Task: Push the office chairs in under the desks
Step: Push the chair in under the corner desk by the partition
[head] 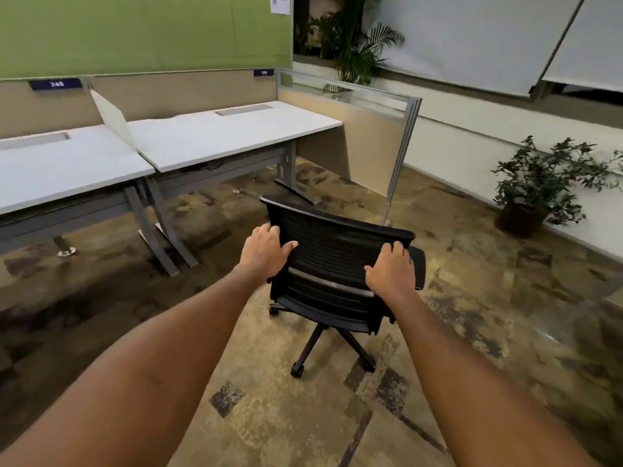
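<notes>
A black mesh-backed office chair (333,251) on castors stands on the carpet in the middle of the view, its back turned towards me. My left hand (264,252) grips the left edge of the backrest. My right hand (391,271) grips its right edge, next to an armrest. Beyond the chair, a white desk (232,133) on grey legs stands with open floor beneath it, and a second white desk (60,166) adjoins it on the left. The chair sits apart from both desks, off the right desk's front right corner.
A beige partition panel (371,146) with a metal post closes the right end of the desk row. A white divider (113,117) stands between the desks. Grey desk legs (161,230) reach out onto the carpet. A potted plant (536,193) stands by the right wall.
</notes>
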The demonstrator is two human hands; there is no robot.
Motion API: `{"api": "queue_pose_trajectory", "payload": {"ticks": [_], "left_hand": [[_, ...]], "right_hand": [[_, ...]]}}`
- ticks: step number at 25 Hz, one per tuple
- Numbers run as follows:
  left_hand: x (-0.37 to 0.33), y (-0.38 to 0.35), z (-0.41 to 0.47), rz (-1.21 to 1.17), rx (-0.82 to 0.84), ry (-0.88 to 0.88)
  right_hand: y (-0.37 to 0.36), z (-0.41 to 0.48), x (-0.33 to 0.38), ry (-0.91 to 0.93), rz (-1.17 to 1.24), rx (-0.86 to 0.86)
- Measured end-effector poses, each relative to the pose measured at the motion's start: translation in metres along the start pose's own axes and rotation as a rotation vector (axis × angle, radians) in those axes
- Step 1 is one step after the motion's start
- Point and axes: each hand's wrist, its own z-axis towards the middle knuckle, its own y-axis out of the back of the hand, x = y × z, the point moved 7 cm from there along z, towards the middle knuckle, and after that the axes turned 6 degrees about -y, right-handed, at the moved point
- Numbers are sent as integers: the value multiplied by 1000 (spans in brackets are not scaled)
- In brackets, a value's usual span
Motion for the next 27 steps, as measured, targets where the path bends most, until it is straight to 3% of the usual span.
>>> {"api": "queue_pose_trajectory", "payload": {"ticks": [3, 12, 19, 27], "left_hand": [[7, 3, 66, 84, -85, -93], [22, -75, 178, 188, 254, -255], [26, -87, 204, 249, -318, -301], [10, -121, 279, 293, -333, -179]], "right_hand": [[-23, 45, 11, -31, 3, 54], [-50, 150, 11, 42, -149, -14], [-54, 215, 24, 258, -156, -161], [-74, 325, 11, 304, -110, -148]]}}
